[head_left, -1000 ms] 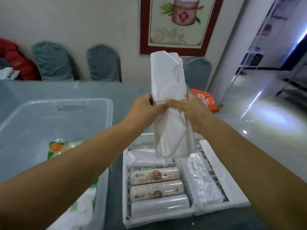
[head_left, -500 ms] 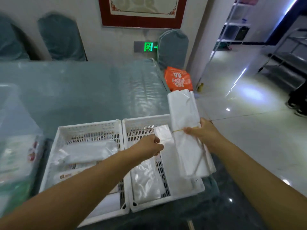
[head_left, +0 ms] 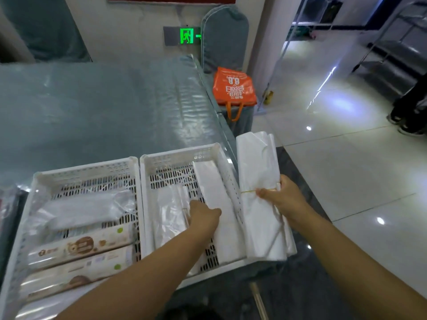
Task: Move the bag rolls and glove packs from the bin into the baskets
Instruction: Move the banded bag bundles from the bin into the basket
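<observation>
At the top of my frame a green exit sign point(head_left: 186, 36) glows on the pale wall point(head_left: 129, 26). A covered chair point(head_left: 223, 38) stands beside it, and the glossy tiled floor point(head_left: 346, 158) on the right reflects light.

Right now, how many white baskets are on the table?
2. The left basket holds the printed rolls; the right basket sits against it at the table edge, under the left hand. More could be out of frame.
</observation>
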